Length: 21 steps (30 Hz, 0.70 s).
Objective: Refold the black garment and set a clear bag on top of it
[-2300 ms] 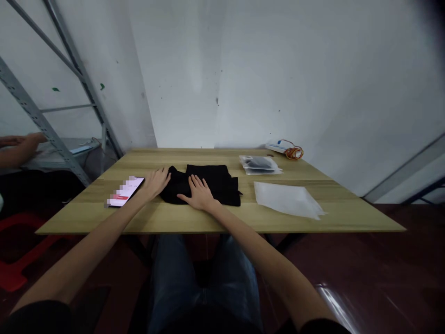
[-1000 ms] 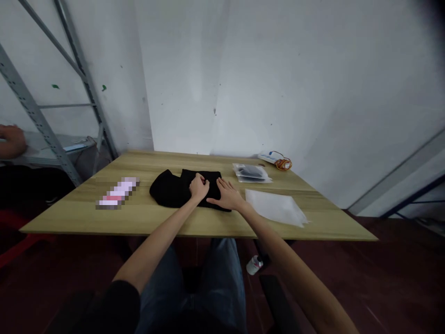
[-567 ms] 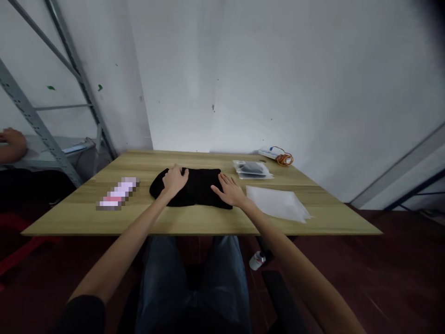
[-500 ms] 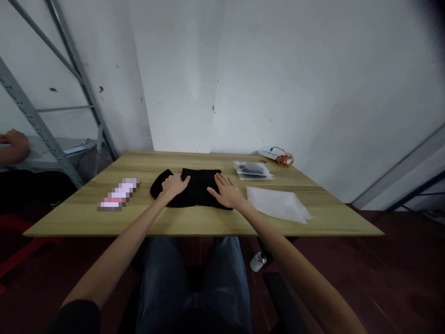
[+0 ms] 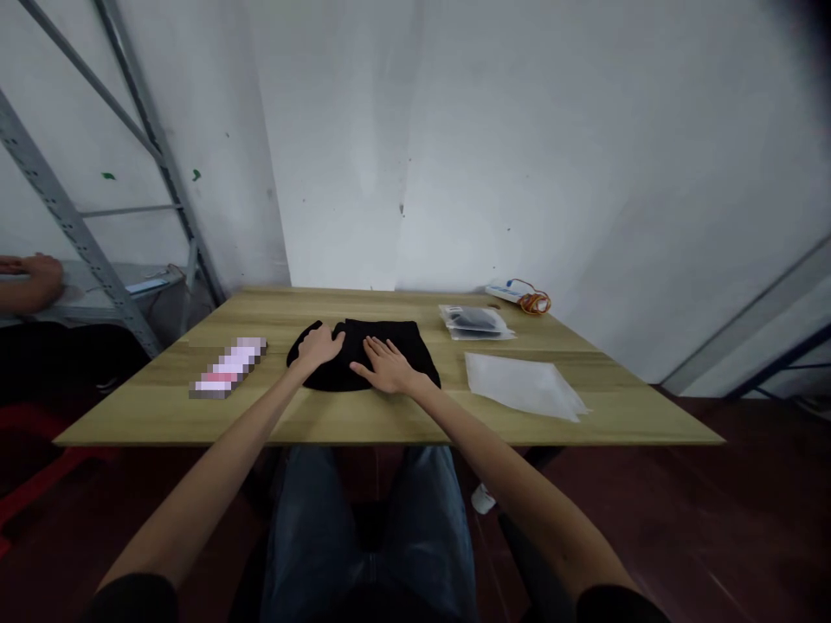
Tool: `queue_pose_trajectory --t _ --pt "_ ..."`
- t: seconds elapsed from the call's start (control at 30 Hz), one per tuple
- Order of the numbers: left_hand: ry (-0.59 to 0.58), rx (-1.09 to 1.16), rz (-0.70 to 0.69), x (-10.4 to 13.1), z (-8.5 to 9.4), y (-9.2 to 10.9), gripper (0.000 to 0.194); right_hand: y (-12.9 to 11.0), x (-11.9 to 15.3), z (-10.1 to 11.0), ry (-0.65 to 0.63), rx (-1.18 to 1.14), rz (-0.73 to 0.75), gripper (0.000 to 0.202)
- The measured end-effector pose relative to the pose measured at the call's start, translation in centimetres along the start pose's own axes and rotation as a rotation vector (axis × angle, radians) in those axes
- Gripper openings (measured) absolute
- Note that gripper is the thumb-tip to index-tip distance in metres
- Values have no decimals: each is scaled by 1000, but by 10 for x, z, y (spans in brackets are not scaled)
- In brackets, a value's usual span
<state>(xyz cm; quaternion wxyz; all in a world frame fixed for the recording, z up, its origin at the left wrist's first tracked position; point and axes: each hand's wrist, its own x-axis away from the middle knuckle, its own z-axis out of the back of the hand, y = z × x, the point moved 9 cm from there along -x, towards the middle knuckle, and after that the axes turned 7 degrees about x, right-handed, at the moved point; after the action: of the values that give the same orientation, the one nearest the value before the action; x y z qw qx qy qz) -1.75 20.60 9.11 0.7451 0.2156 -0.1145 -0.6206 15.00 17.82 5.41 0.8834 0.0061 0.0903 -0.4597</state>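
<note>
A piece of black cloth (image 5: 409, 346), which looks like a folded garment, lies on the wooden table in front of me. At its left part, my left hand (image 5: 317, 348) has its fingers curled into the fabric, thumb out toward the middle. The cloth is rounded and slightly bunched there, and the fingertips are partly hidden. Flat on the middle of the cloth rests my right hand (image 5: 388, 367), fingers stretched out and thumb apart.
A translucent bag sheet (image 5: 523, 385) lies right of the cloth, with packed clear bags (image 5: 477, 322) behind it. A power strip (image 5: 505, 292) with orange cable sits at the back. A blurred pinkish item (image 5: 228, 368) lies left. Beyond the metal rack (image 5: 97, 251) another person's arm (image 5: 35, 285) shows.
My right hand has slid left from the cloth's right edge to its middle. My left hand stays on the left part, its thumb drawn slightly back. The view has shifted a little.
</note>
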Motion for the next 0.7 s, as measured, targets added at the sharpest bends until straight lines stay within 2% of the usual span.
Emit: queue_pose_trajectory --t 0.17,0.33,0.5,0.7 --pt "5 -25 3 2 2 -9 45 -10 6 -7 32 -19 -10 110" --pt "44 0 -18 14 5 0 42 -6 11 -12 22 34 -94 119" --pt "85 51 -93 22 14 31 41 -5 8 -17 -23 -2 -132 123" --pt "21 86 -190 26 9 75 43 -7 5 -16 -84 -29 -125 124"
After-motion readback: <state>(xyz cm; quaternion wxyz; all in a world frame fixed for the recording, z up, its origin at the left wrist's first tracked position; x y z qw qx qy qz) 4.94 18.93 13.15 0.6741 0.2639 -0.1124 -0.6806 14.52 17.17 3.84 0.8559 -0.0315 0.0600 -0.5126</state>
